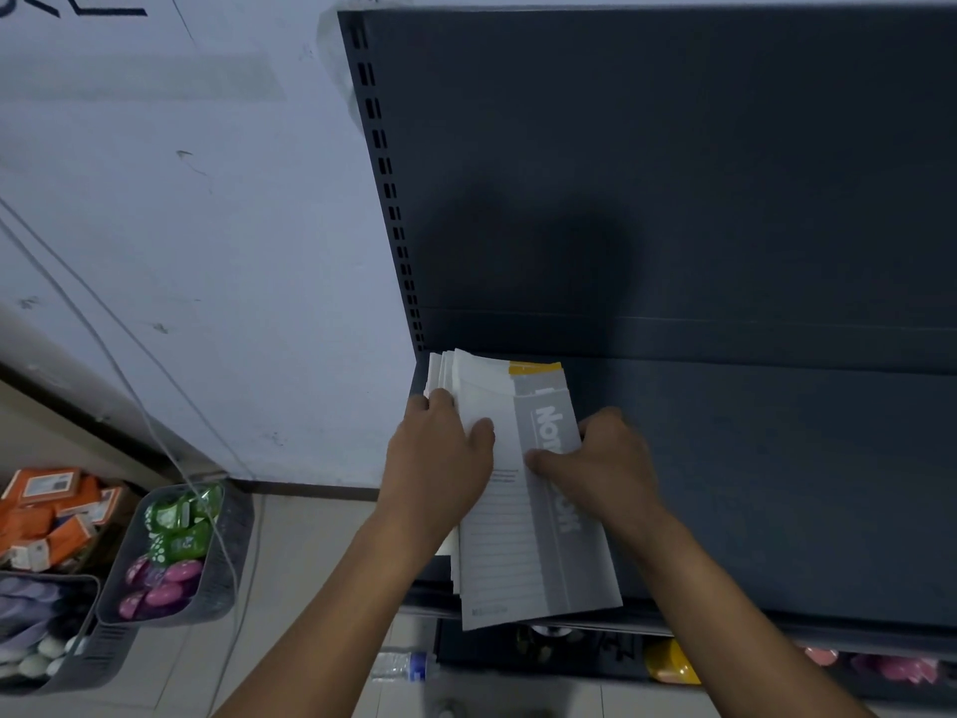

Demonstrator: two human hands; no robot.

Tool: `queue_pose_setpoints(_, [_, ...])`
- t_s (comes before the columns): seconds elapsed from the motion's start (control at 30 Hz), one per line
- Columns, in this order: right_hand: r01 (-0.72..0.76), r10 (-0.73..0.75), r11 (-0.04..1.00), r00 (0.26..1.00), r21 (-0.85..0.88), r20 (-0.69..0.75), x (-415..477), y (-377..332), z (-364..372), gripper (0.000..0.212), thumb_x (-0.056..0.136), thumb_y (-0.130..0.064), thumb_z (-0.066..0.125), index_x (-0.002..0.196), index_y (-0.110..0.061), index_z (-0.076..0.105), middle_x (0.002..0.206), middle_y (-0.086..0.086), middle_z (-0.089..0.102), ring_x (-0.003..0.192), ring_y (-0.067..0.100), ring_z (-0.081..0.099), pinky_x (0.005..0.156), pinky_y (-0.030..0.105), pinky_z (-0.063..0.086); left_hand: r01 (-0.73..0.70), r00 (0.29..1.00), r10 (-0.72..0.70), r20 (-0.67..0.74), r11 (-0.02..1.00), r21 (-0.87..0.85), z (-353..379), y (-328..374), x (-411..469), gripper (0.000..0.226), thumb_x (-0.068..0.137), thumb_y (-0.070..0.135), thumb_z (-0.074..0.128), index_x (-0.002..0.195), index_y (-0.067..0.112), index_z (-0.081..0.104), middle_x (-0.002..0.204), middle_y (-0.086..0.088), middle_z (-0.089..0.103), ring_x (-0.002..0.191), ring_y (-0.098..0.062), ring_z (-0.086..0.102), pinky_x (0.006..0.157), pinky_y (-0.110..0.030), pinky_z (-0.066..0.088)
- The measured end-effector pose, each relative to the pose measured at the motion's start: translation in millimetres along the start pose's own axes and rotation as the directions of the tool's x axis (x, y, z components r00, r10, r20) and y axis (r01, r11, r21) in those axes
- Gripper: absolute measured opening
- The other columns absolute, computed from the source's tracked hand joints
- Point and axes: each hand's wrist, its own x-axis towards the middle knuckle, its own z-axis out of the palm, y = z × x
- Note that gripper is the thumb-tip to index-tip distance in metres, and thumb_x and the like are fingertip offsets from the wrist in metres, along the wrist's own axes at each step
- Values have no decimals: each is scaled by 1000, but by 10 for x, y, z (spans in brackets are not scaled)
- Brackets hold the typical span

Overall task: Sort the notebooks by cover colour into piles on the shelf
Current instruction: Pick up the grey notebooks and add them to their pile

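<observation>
from the head view, a stack of notebooks (492,541) lies at the left end of the dark shelf (777,484), long side running front to back. the top grey notebook (575,562) reads "not…", the rest under a thumb. the left hand (440,458) grips the stack's left edge; the right hand (606,463) pinches the grey notebook.

Grey notebook (580,562), white cover lettering "Not…ook" partly covered, wall lettering (72,5) cut off, unreadable
</observation>
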Motion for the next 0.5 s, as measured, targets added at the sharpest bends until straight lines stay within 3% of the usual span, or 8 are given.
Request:
queue_pose_setpoints(0.1, [-24, 24, 1000, 1000, 18, 13, -18, -1, -2, 74, 42, -66, 62, 95, -13, 63, 94, 0, 70, 87, 20, 69, 72, 40, 62, -22, 999, 27, 21, 980, -195, 7, 7, -57, 17, 104, 28, 50, 100, 12, 45, 84, -1, 59, 72, -18, 61, 56, -33, 52])
queue_pose_setpoints(0.2, [-24, 23, 998, 999, 51, 27, -55, -5, 14, 66, 52, -63, 66, 97, -15, 62, 96, 0, 70, 89, 20, 69, 71, 38, 61, 4, 998, 18, 55, 931, -365, 19, 6, -106, 10, 106, 22, 47, 107, 14, 42, 79, 1, 60, 63, -10, 59, 52, -28, 54])
queue_pose_setpoints(0.37, [-17, 17, 990, 1000, 140, 6, -135, -70, 22, 42, 65, -58, 68, 90, -23, 66, 95, -5, 70, 107, 25, 61, 87, 42, 58, 69, 998, -58, 38, 885, -460, -9, -62, -17, 11, 105, 22, 49, 113, 15, 47, 88, 14, 56, 75, 0, 56, 49, -5, 44])
queue_pose_setpoints(0.5, [-32, 29, 960, 999, 279, 13, -159, -132, 25, 34, 77, -44, 78, 100, -23, 65, 97, -7, 72, 96, 17, 69, 83, 44, 62, 133, 990, -137, 29, 855, -502, -33, -118, 49, 17, 103, 26, 53, 117, 16, 53, 93, 16, 58, 79, 1, 57, 48, -7, 41])
